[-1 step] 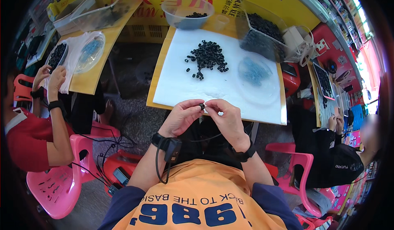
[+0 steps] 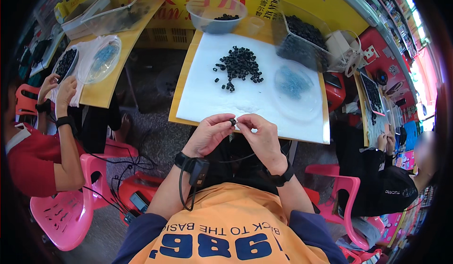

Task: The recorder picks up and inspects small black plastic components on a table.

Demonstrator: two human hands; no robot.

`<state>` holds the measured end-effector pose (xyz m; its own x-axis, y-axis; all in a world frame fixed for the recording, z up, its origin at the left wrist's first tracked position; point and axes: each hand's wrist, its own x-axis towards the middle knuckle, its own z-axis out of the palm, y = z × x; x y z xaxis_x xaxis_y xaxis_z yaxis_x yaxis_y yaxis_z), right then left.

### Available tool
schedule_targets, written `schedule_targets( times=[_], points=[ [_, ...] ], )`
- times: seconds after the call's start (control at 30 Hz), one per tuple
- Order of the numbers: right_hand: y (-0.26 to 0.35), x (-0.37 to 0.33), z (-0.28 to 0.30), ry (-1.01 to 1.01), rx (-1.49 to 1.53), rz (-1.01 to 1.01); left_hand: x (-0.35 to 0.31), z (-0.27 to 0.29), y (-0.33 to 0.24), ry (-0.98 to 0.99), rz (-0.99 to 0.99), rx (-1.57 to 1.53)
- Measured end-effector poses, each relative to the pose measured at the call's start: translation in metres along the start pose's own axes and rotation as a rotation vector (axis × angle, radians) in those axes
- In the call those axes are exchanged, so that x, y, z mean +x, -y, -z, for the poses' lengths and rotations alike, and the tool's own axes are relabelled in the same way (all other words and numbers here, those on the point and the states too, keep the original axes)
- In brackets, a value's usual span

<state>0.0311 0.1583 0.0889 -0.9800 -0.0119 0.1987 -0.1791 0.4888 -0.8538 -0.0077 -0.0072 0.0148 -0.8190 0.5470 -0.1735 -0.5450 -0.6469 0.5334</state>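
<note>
- Left hand (image 2: 211, 134): fingers pinch one black part (image 2: 232, 122) at the near edge of the counter (image 2: 177, 104).
- Right hand (image 2: 262, 134): fingers bunched just beside it; cannot tell if they grip anything.
- That part seems unfinished; loose black pile (image 2: 239, 66), blue pieces (image 2: 293, 82) seem unused.

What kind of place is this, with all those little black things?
Probably a small workshop: small black parts lie piled on a white sheet, a clear bin holds dark pieces, and a co-worker sits at another table.
</note>
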Motion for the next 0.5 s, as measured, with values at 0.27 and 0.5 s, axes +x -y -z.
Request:
schedule_targets(
  times=[0.27, 0.5],
  points=[
    [-0.013, -0.002, -0.01, -0.074, -0.137, 0.1, 0.004, -0.001, 0.004, -0.028, -0.004, 0.045],
    [-0.006, -0.001, -0.018, -0.153, -0.113, 0.182, 0.005, 0.007, 0.005, -0.026, 0.02, -0.083]
  ],
)
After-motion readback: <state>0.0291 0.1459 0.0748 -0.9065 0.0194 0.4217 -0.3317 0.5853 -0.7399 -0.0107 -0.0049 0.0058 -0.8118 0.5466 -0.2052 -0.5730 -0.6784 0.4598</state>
